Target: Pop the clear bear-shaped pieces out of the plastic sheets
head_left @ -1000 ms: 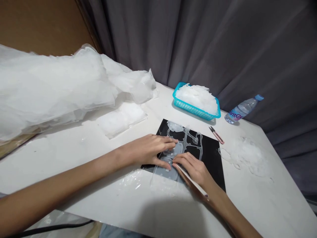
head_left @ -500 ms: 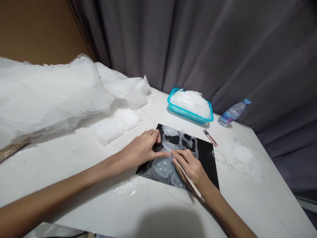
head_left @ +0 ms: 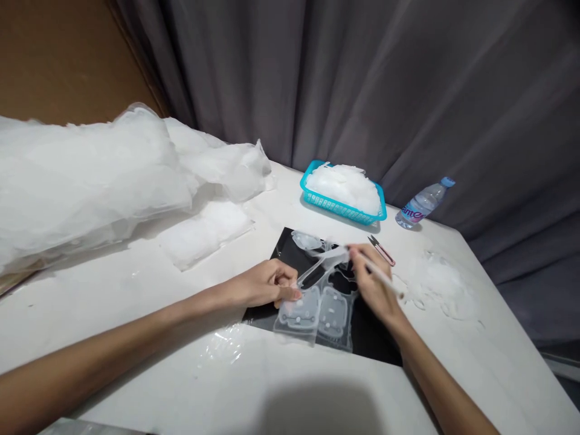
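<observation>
A translucent sheet [head_left: 317,341] with rounded, dotted shapes in it lies on a black mat [head_left: 376,344]. My left hand [head_left: 272,283] is closed, thumb and fingers pinching the sheet at its left side. My right hand [head_left: 374,290], on the right, grips a slim white pen-like tool [head_left: 383,278] slanting across the fingers. At the right fingertips a see-through strip [head_left: 333,257] is lifted off the mat and stretches back toward my left hand. Whether the tool or the fingertips hold the strip is hard to make out. Openings in the sheet show the black mat beneath.
A turquoise basket [head_left: 342,211] full of white pieces stands at the back, with a water bottle [head_left: 423,205] beside it. Small thread snips [head_left: 381,251] and clear scraps [head_left: 441,281] lie to the right. Large plastic bags [head_left: 90,175] and a flat white packet [head_left: 206,232] occupy the left.
My right hand has moved up and right, raising a strip from the sheet. My left hand has moved down slightly and now pinches the sheet. The sheet has shifted on the mat.
</observation>
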### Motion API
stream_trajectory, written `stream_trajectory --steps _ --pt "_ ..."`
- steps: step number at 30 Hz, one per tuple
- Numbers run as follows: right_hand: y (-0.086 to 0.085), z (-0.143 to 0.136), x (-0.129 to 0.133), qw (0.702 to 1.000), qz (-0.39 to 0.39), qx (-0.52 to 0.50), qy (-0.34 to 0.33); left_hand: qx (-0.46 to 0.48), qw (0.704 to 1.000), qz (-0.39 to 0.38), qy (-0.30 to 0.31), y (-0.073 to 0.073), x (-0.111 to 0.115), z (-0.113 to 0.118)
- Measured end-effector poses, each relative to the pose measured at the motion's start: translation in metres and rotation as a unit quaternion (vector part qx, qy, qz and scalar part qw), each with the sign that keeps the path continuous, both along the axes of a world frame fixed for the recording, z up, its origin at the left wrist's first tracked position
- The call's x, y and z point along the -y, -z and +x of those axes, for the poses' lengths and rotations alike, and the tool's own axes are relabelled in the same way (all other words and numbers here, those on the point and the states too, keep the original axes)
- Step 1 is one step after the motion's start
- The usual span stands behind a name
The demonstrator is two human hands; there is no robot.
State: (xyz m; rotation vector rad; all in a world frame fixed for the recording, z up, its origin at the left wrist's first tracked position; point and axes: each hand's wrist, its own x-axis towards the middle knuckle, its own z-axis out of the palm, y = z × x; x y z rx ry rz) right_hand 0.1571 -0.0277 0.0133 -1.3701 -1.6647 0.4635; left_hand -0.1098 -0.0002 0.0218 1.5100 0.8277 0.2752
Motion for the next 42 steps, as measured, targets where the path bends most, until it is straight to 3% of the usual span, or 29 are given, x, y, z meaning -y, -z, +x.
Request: stream_trajectory --steps 2,4,6,9,11,13,15,17,18,21,25,31,37,42 --pt "-0.001 0.021 -0.015 0.995 -0.003 -0.049 0.086 -0.023 0.999 0.002 0.023 -0.001 -0.003 -0.005" --pt "-0.001 0.036 -0.021 0.990 -0.014 -0.088 0.113 -0.050 0.998 -0.011 0.039 -0.001 -0.006 -0.010" --pt "-0.002 0.041 -0.017 0.990 -0.019 -0.100 0.102 -0.082 0.996 0.006 0.029 -0.002 -0.009 -0.013" --pt "-0.005 0.025 0.000 0.994 -0.007 -0.087 0.071 -0.132 0.974 0.170 -0.064 -0.009 -0.009 -0.012" --pt "-0.008 0.006 0.015 0.996 0.000 -0.084 0.040 -0.120 0.962 0.219 -0.111 -0.014 -0.006 -0.007" --pt "-0.013 -0.014 0.030 0.995 -0.025 -0.088 -0.043 -0.064 0.984 0.130 -0.100 -0.015 -0.004 -0.001" --pt "-0.019 -0.027 0.043 0.972 -0.098 -0.067 -0.201 -0.009 0.996 0.027 -0.082 -0.010 -0.004 0.004" --pt "-0.025 -0.029 0.052 0.931 -0.159 -0.034 -0.326 0.019 0.997 -0.002 -0.070 -0.001 -0.006 0.005" --pt "-0.027 -0.026 0.053 0.921 -0.167 -0.020 -0.352 0.025 0.998 -0.002 -0.058 0.002 -0.007 0.005" --pt "-0.027 -0.012 0.050 0.955 -0.108 0.018 -0.277 0.033 0.999 0.014 -0.019 0.004 -0.008 0.002" --pt "-0.011 -0.007 0.033 0.987 -0.009 0.056 -0.152 0.008 0.996 0.085 -0.013 -0.008 -0.002 0.003" --pt "0.002 -0.030 0.010 0.980 -0.051 0.082 -0.175 -0.033 0.981 0.188 0.019 -0.011 0.005 0.007" --pt "-0.012 -0.030 0.001 0.974 -0.120 -0.018 -0.193 -0.065 0.963 0.258 0.042 -0.008 0.006 0.007" --pt "-0.016 -0.030 -0.006 0.962 -0.148 0.042 -0.226 -0.107 0.923 0.363 0.067 -0.003 0.013 0.011"
